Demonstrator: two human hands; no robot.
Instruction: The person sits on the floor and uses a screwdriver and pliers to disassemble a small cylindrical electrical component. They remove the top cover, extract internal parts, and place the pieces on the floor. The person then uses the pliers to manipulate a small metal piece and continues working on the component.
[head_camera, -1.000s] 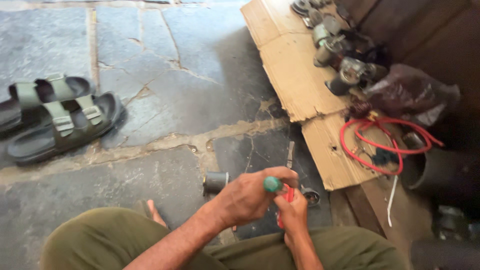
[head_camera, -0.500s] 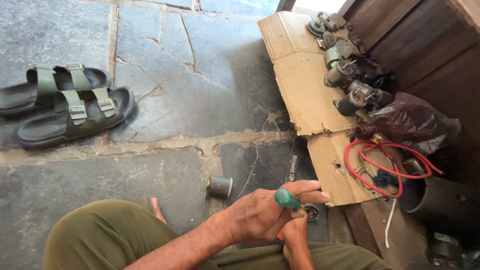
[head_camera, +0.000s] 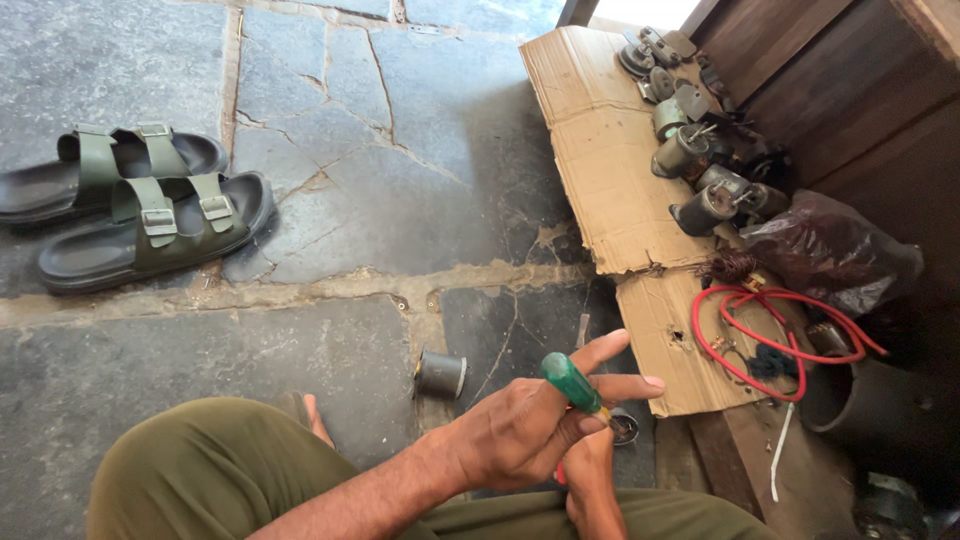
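My left hand (head_camera: 525, 430) reaches in from the lower left and grips a green-handled screwdriver (head_camera: 572, 383), with index and middle fingers stretched out to the right. My right hand (head_camera: 592, 480) sits just beneath it, fingers curled and mostly hidden by the left hand. A small round metal part (head_camera: 626, 428) shows at its fingertips, and a sliver of red (head_camera: 560, 476) peeks out between the two hands. Both hands hover over my lap in olive trousers (head_camera: 210, 470). My bare toes (head_camera: 312, 418) rest on the stone floor.
A short grey metal cylinder (head_camera: 440, 375) lies on the stone floor (head_camera: 400, 170). Flattened cardboard (head_camera: 600, 180) at the right carries several small motors (head_camera: 700, 170), a red wire loop (head_camera: 770, 335) and a dark plastic bag (head_camera: 830, 250). Green sandals (head_camera: 150, 220) lie at the left.
My hands have stayed together, drifting slightly right and lower in view. My left index and middle fingers have stretched out. The view has tilted, showing more of the cardboard.
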